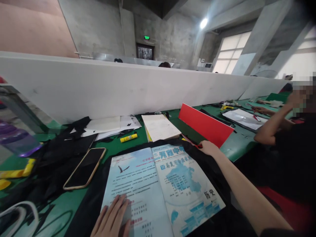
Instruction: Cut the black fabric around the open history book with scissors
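Note:
A book [185, 187] with blue covers and printed characters lies spread flat, covers up, on black cloth [86, 210]. My left hand [112, 217] rests on the lower part of its left cover, fingers apart and holding nothing. Beyond the upper right corner of the book, my right hand [207, 147] has its fingers closed around red-handled scissors [197, 145], whose blades point away to the left. A red board [204, 125] stands on edge just behind that hand. A stack of white paper [161, 127] lies behind the book.
A phone [85, 168], a yellow glue stick [128, 138] and black scraps [79, 126] lie left of the book. A purple bottle [17, 140] stands far left. A white partition [111, 89] runs along the back. At the right sits a person in black [291, 158], arms over the table.

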`<action>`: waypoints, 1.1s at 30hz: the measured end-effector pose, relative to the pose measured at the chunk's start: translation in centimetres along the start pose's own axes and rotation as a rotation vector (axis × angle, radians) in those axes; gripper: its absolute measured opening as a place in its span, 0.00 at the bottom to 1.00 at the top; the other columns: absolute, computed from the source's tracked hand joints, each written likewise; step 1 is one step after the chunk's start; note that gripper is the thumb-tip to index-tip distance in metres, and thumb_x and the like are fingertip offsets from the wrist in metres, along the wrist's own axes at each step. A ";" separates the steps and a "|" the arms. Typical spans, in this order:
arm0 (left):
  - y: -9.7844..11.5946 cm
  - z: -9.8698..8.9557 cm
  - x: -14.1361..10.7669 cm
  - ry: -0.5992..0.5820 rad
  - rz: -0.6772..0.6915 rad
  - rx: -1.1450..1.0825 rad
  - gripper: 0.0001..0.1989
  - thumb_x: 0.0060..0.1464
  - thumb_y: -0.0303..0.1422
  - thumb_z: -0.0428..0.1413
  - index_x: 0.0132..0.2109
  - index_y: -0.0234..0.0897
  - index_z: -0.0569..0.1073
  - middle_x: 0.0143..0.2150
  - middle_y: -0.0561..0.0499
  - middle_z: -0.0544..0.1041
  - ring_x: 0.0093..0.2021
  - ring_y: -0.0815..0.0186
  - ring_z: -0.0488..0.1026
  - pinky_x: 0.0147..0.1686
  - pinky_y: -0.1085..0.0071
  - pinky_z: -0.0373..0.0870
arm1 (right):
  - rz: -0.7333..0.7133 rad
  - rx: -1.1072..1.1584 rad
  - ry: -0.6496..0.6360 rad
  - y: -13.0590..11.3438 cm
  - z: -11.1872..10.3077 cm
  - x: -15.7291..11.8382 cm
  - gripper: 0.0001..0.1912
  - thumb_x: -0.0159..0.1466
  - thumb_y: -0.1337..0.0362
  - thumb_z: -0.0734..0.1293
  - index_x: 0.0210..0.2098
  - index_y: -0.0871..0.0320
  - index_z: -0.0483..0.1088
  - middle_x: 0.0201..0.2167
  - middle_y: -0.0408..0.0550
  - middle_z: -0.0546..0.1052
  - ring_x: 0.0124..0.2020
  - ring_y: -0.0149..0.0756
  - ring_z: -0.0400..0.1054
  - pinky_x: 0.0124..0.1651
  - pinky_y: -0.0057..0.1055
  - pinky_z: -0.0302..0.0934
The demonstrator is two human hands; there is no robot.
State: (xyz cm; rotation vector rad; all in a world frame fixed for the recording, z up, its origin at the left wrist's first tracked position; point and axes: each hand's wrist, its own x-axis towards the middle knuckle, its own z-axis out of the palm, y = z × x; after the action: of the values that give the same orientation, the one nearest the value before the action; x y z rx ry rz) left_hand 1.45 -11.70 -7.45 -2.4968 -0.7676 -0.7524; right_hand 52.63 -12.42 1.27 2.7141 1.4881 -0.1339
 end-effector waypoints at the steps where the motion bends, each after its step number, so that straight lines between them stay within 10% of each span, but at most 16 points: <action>1: 0.0 -0.2 0.1 -0.007 0.000 -0.003 0.25 0.56 0.43 0.48 0.58 0.37 0.65 0.55 0.48 0.73 0.54 0.60 0.69 0.52 0.64 0.62 | -0.011 -0.004 -0.004 0.0 0.0 0.2 0.18 0.58 0.50 0.65 0.36 0.58 0.75 0.34 0.55 0.77 0.37 0.42 0.72 0.34 0.31 0.61; 11: 0.5 -1.7 0.5 -0.102 -0.026 0.023 0.25 0.56 0.44 0.50 0.57 0.37 0.67 0.59 0.50 0.69 0.58 0.61 0.65 0.55 0.67 0.63 | 0.072 -0.094 0.232 -0.8 -0.5 0.8 0.17 0.60 0.58 0.63 0.47 0.59 0.68 0.42 0.56 0.74 0.42 0.47 0.70 0.37 0.35 0.60; 22: 0.6 -1.6 0.5 -0.113 -0.034 0.044 0.25 0.56 0.45 0.50 0.57 0.37 0.67 0.59 0.50 0.69 0.58 0.60 0.65 0.54 0.66 0.63 | 0.034 -0.003 0.846 -1.7 -3.9 0.9 0.16 0.65 0.59 0.57 0.48 0.63 0.62 0.42 0.59 0.72 0.46 0.47 0.65 0.40 0.34 0.57; 27: 0.6 -1.9 0.7 -0.124 -0.037 0.028 0.24 0.57 0.44 0.50 0.56 0.37 0.67 0.59 0.49 0.69 0.59 0.60 0.65 0.55 0.66 0.62 | 0.032 0.174 0.595 -4.3 -6.2 2.1 0.16 0.58 0.52 0.63 0.38 0.57 0.71 0.33 0.50 0.76 0.36 0.43 0.69 0.33 0.31 0.56; 33: 0.7 -2.1 0.8 -0.153 -0.079 -0.019 0.24 0.57 0.43 0.50 0.58 0.38 0.66 0.59 0.49 0.69 0.59 0.61 0.64 0.56 0.66 0.62 | -0.313 0.076 0.191 -9.7 -5.3 4.2 0.13 0.55 0.57 0.65 0.38 0.53 0.76 0.35 0.45 0.78 0.36 0.38 0.70 0.34 0.27 0.58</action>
State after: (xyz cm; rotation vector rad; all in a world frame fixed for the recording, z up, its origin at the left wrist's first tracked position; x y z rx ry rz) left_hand 1.69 -12.98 -5.53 -2.5774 -0.9209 -0.6024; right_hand 46.98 -3.30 6.21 2.5916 1.9934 0.0622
